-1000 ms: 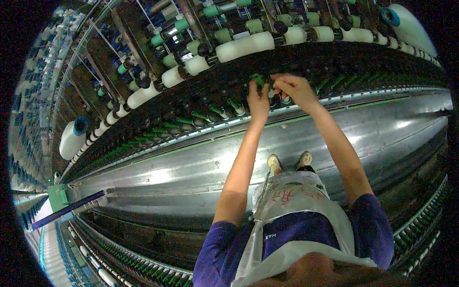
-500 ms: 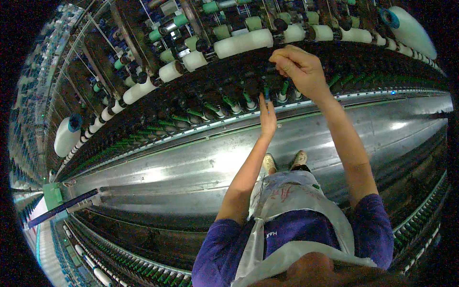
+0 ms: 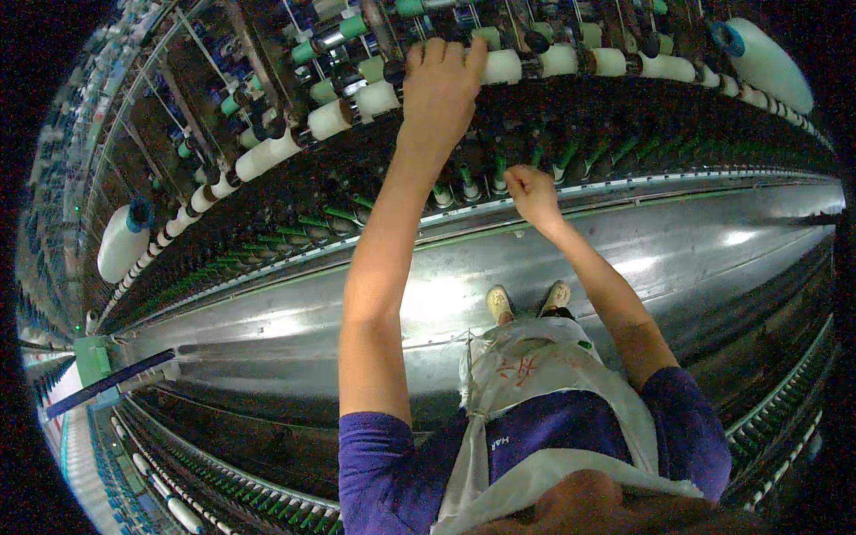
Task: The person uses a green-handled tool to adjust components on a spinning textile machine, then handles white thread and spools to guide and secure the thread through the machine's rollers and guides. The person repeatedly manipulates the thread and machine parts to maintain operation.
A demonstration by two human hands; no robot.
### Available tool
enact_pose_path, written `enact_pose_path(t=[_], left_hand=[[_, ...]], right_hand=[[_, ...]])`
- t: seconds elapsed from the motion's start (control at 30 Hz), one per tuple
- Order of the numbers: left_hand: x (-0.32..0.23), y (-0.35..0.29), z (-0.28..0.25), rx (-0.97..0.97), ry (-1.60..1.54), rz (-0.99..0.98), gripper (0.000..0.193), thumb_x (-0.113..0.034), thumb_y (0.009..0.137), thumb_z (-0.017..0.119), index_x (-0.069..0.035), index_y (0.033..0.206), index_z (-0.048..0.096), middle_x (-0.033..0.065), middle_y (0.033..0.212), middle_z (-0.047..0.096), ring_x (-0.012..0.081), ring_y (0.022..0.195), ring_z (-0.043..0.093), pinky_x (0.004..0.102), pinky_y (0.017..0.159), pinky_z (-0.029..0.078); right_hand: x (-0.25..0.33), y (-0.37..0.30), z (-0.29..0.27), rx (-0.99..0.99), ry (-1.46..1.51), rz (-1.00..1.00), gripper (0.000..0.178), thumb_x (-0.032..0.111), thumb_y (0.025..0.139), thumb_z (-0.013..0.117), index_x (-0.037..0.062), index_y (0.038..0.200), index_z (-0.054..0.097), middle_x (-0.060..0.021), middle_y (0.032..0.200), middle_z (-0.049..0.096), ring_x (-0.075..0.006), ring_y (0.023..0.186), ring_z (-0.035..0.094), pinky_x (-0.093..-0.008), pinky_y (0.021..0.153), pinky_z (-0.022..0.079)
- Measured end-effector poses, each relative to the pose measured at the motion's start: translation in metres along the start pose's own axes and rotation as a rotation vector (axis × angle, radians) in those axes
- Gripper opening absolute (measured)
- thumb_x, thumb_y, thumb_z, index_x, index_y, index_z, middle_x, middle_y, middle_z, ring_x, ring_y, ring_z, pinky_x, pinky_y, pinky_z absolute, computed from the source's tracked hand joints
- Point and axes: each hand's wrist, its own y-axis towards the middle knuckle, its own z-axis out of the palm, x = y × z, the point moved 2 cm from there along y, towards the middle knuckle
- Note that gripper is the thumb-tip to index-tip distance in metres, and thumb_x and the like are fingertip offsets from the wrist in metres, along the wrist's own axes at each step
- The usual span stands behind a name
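Observation:
My left hand (image 3: 439,94) reaches up over the row of white rollers on a spinning frame. Its fingers are apart and lie across a white roller (image 3: 501,67), covering part of it; the fingertips stop just below the green-covered rollers (image 3: 355,27). Lower and to the right, my right hand (image 3: 533,193) is closed with its fingers pinched, close to a green spindle bobbin (image 3: 500,168). Anything in that pinch, such as a thread, is too small to see.
A rail (image 3: 428,234) runs below the spindles, with a shiny metal surface (image 3: 428,303) under it. Large white cones (image 3: 125,250) with blue ends stand at both sides. Another row of green bobbins (image 3: 259,490) lies behind me. A dark blue bar (image 3: 111,385) sticks out at left.
My left hand has risen from the spindles to the rollers, up and left. My right hand has come down from the rollers to the spindle row. The view has shifted slightly.

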Motion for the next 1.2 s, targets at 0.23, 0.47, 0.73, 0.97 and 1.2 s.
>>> enact_pose_path(t=[0.23,0.47,0.73,0.97,1.2], left_hand=[[-0.028,-0.022,-0.057,-0.122,-0.153,0.063,0.026,-0.012,0.067,0.056,-0.007,0.093,0.054,0.0057,0.07,0.049,0.022,0.063,0.049,0.0347,0.055,0.038],[-0.047,-0.085,-0.078,-0.075,-0.454,0.018,0.058,-0.006,0.044,0.067,-0.007,0.101,0.056,0.0081,0.08,0.054,0.026,0.067,0.052,0.0379,0.059,0.042],[-0.028,-0.135,-0.059,0.18,-0.339,-0.012,0.054,-0.026,0.061,0.073,-0.006,0.107,0.052,0.0068,0.07,0.049,0.0221,0.062,0.052,0.0323,0.054,0.045],[-0.021,-0.111,-0.04,0.209,-0.157,0.071,0.054,-0.039,0.065,0.071,-0.008,0.107,0.055,0.0066,0.07,0.051,0.0218,0.066,0.055,0.0327,0.056,0.045],[-0.002,-0.011,-0.019,-0.052,0.154,0.124,0.041,-0.024,0.07,0.066,-0.013,0.107,0.052,0.0054,0.078,0.053,0.0229,0.075,0.053,0.0349,0.064,0.041]], right_hand=[[0.043,0.005,-0.009,0.206,-0.439,-0.404,0.009,0.011,0.072,0.052,0.0068,0.076,0.059,-0.0139,0.072,0.06,-0.0321,0.059,0.059,-0.044,0.05,0.047],[0.154,0.158,-0.08,-0.093,-0.683,-0.844,0.016,0.01,0.067,0.059,0.0058,0.082,0.058,-0.0086,0.079,0.057,-0.0263,0.073,0.058,-0.037,0.056,0.048],[0.18,0.185,-0.082,0.36,-1.433,-0.536,0.018,0.028,0.081,0.061,0.0126,0.088,0.068,-0.0132,0.116,0.048,-0.0317,0.117,0.033,-0.0542,0.096,0.027],[0.196,0.182,-0.092,0.39,-1.248,-0.438,0.013,0.019,0.079,0.064,0.0067,0.081,0.067,-0.0164,0.116,0.049,-0.0317,0.116,0.035,-0.0531,0.097,0.029],[0.212,0.115,-0.169,-0.287,-0.683,-0.913,0.01,0.008,0.068,0.06,0.0053,0.077,0.057,-0.0059,0.091,0.055,-0.0239,0.089,0.054,-0.0381,0.073,0.044]])
